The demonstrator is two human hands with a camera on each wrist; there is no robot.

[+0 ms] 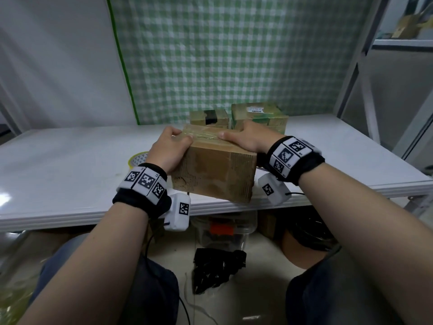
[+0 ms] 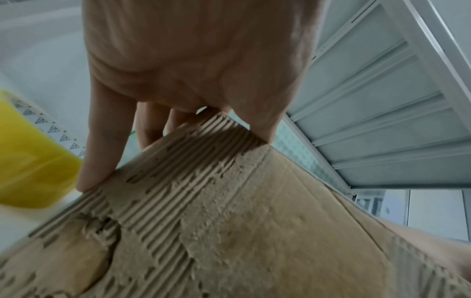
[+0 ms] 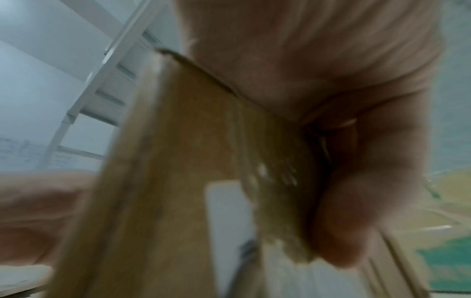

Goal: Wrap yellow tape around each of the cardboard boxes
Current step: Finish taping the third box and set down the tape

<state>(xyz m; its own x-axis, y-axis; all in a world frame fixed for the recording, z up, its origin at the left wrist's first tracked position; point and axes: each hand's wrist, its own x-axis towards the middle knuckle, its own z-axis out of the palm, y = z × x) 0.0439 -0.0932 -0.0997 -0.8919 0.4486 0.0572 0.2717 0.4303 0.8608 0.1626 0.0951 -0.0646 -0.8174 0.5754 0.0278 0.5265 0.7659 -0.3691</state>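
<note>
A worn brown cardboard box [image 1: 218,170] with torn, ribbed faces sits tilted at the near edge of the white table [image 1: 70,174], its near bottom edge past the table's rim. Clear-yellow tape [image 1: 206,134] crosses its top. My left hand [image 1: 171,148] grips the box's left top corner, thumb on top. My right hand [image 1: 246,137] grips the right top edge, thumb lying on the tape. In the left wrist view the fingers [image 2: 102,145] curl down the box's [image 2: 229,221] side. The right wrist view is blurred; the hand [image 3: 344,181] clasps the box [image 3: 178,181]. A yellow tape roll [image 1: 137,159] [image 2: 28,161] lies left of the box.
Two more boxes stand behind: a small one with black tape [image 1: 209,117] and a larger one with a label and green print [image 1: 260,118]. A green checked cloth [image 1: 234,55] hangs at the back. Metal shelving [image 1: 398,66] stands right. Bags and a container [image 1: 225,231] lie under the table.
</note>
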